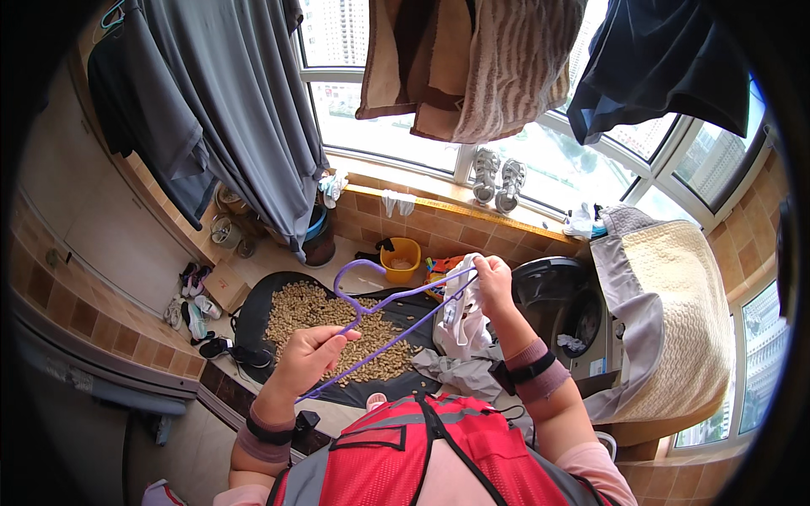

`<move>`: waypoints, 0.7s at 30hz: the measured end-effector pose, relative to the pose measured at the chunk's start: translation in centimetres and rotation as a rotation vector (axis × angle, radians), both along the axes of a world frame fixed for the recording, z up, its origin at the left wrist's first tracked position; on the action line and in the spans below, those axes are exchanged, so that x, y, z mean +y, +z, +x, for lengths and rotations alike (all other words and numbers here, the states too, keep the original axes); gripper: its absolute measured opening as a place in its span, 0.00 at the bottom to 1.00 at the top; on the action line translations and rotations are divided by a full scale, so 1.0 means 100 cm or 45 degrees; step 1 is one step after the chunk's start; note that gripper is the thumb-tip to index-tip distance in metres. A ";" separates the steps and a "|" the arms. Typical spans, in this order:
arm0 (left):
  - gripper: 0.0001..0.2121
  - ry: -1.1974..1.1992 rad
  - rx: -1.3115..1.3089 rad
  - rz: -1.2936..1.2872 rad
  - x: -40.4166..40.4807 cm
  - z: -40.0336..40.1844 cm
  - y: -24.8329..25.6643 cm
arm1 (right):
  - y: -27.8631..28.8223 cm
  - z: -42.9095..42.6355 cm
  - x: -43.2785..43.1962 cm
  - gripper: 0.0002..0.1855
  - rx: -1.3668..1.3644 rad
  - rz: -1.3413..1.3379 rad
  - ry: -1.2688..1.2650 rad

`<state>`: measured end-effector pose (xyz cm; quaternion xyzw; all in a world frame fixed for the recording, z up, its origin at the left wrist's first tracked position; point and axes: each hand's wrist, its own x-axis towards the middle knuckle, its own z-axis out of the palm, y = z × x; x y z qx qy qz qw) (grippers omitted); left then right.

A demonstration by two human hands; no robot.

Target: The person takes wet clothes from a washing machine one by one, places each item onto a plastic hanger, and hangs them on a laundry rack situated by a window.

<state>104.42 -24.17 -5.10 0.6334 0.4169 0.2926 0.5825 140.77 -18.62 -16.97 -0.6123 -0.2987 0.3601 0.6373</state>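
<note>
A purple clothes hanger spans between my two hands, its hook up and to the left. My left hand grips the hanger's near arm close to the base of the hook. At the other end, my right hand pinches the hanger's tip together with a white garment that hangs down from it. Below the garment lies a crumpled pale grey cloth. Beneath the hanger, unshelled peanuts are spread on a dark sheet on the floor.
A front-loading washing machine with its door open stands at right, beside a quilted cover. A yellow bucket is by the tiled wall. Grey sandals stand on the sill. Laundry hangs overhead. Shoes lie at left.
</note>
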 end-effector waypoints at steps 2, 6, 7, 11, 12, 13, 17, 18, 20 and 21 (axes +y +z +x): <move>0.11 0.000 -0.023 0.002 -0.001 0.008 -0.003 | -0.006 0.001 0.000 0.12 -0.117 0.018 -0.179; 0.12 -0.012 -0.005 0.017 -0.005 0.022 -0.015 | -0.005 -0.007 -0.005 0.12 -0.038 0.046 -0.114; 0.12 -0.012 -0.002 0.018 -0.006 0.028 -0.016 | 0.000 -0.016 -0.007 0.12 0.031 0.075 -0.050; 0.12 -0.028 -0.139 -0.076 -0.006 0.059 -0.029 | -0.002 -0.050 -0.011 0.14 -0.002 0.153 -0.016; 0.12 -0.021 -0.117 -0.076 -0.005 0.064 -0.032 | 0.002 -0.055 -0.012 0.14 -0.073 0.131 -0.030; 0.12 -0.014 -0.095 -0.076 -0.004 0.069 -0.034 | 0.006 -0.060 -0.014 0.15 -0.144 0.109 -0.045; 0.12 -0.069 -0.036 0.008 -0.002 0.079 -0.048 | 0.035 -0.091 -0.037 0.16 -0.278 0.116 0.195; 0.11 -0.052 -0.090 0.054 0.005 0.078 -0.064 | 0.045 -0.103 -0.045 0.16 -0.329 0.195 0.298; 0.10 -0.004 -0.061 0.088 0.016 0.075 -0.063 | 0.044 -0.107 -0.055 0.15 -0.471 0.265 0.486; 0.10 0.053 -0.033 0.127 0.022 0.070 -0.061 | 0.046 -0.108 -0.059 0.13 -0.564 0.266 0.588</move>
